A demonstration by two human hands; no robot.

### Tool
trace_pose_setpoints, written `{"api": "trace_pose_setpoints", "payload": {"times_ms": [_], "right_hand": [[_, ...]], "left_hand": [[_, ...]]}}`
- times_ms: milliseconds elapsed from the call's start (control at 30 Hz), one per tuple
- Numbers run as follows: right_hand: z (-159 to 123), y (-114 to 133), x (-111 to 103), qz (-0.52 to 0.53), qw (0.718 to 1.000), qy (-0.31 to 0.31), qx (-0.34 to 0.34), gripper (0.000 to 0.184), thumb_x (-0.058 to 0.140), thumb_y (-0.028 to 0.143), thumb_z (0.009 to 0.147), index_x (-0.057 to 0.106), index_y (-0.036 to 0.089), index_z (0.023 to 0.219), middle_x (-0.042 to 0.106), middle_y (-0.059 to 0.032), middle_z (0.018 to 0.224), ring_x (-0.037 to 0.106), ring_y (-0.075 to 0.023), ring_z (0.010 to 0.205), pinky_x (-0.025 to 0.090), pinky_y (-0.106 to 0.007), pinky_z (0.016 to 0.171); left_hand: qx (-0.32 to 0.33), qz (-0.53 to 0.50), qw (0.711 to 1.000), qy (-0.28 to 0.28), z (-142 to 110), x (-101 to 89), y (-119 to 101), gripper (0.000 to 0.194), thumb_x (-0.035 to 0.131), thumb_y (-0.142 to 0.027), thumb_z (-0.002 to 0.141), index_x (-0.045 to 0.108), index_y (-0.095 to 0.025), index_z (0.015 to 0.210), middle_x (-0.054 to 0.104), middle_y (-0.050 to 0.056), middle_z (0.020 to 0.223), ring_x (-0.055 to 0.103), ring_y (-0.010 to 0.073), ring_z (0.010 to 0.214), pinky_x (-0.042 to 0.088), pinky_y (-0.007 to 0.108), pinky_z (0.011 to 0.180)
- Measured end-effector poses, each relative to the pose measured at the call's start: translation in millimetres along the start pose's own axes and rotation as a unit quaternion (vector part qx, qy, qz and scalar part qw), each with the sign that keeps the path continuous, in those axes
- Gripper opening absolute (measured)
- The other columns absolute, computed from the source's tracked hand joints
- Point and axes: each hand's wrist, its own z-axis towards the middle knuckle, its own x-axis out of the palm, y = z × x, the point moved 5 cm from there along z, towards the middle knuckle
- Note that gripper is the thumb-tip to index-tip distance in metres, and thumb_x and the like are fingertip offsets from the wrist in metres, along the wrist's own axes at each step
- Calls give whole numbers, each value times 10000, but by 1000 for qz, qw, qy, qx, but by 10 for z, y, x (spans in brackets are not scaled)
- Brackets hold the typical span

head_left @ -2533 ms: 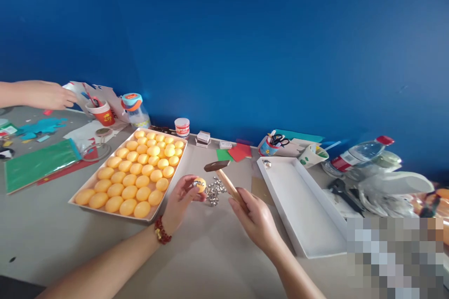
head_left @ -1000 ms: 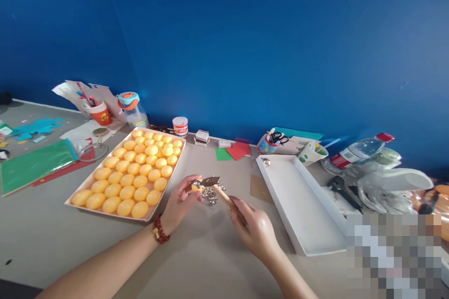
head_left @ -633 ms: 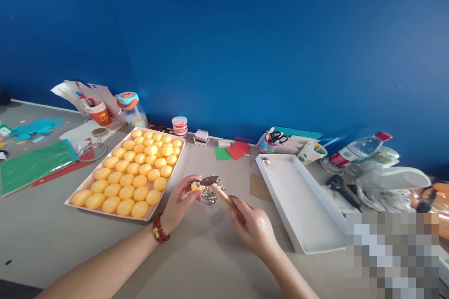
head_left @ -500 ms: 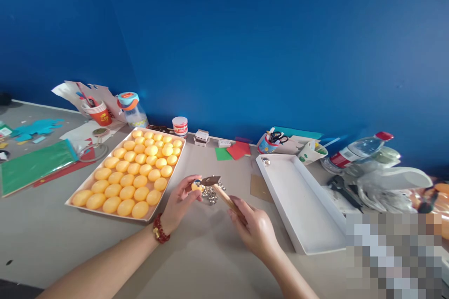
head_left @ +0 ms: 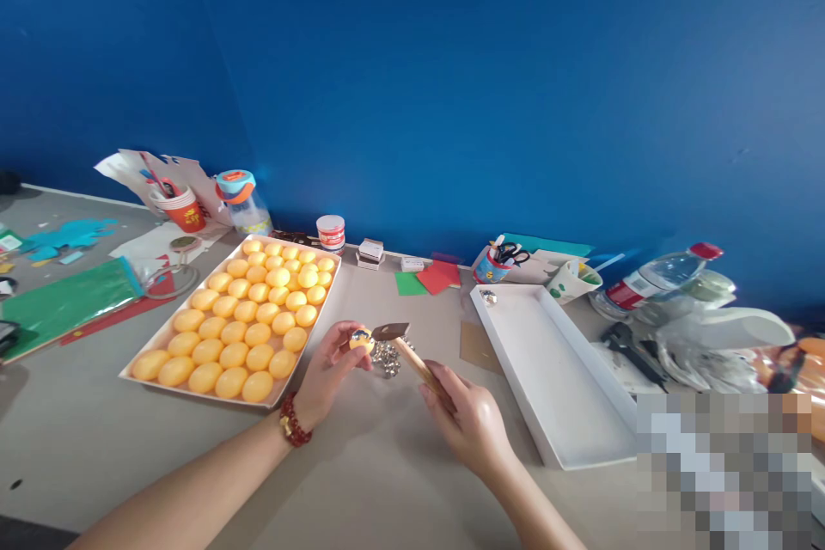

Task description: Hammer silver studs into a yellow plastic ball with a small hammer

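Note:
My left hand [head_left: 332, 365], with a red beaded bracelet on its wrist, pinches an orange ping-pong ball [head_left: 362, 347]. Shiny silver pieces cover the top of this ball. My right hand [head_left: 467, 412] is wrapped round the wooden handle of a hammer [head_left: 418, 368]. The hammer's dark head lies just right of the ball, with a small gap between them. Beneath the hammer head sits a pile of small shiny metal pieces [head_left: 388, 358], partly hidden; their exact kind is too small to tell.
Left of my hands, a shallow box [head_left: 282, 391] holds rows of orange balls. At right lies a white tray [head_left: 560, 378] with a silver-covered ball [head_left: 490, 298] in its far corner. Behind stand a scissors cup [head_left: 493, 268], a water bottle [head_left: 661, 284] and a lidded jar [head_left: 331, 232].
Since the first frame, the hammer has come down from above the pile to the ball, then drawn slightly right off it. More silver shows on the ball. Another person's hand has left the far left.

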Motion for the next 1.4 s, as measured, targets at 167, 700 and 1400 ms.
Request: {"api": "trace_pose_setpoints", "payload": {"times_ms": [167, 700, 1400], "right_hand": [[4, 15, -10, 0, 1000, -4, 3, 263, 423, 240, 940, 564, 181, 1154, 638, -15, 694, 517, -123, 481, 333, -215, 471], [-1, -3, 12, -8, 1000, -1, -1, 247, 421, 233, 936, 558, 178, 1135, 635, -15, 674, 521, -123, 473, 317, -214, 461], [-40, 58, -29, -19, 999, -35, 9, 147, 422, 299, 960, 519, 193, 992, 619, 7, 640, 513, -117, 443, 318, -214, 455]], "left_hand": [[-4, -7, 1000, 3, 2, 1, -5, 266, 673, -291, 826, 578, -222, 1065, 626, -8, 862, 633, 137, 708, 523, 315, 747], [-4, -33, 999, 8, 10, 18, -1, 286, 677, -267, 825, 573, -214, 1085, 643, 1, 882, 638, 134, 711, 533, 314, 736], [-19, -63, 994, 88, -90, 166, 88, 289, 697, -241, 816, 564, -251, 1073, 609, 8, 1007, 634, 127, 713, 553, 322, 705]]}}
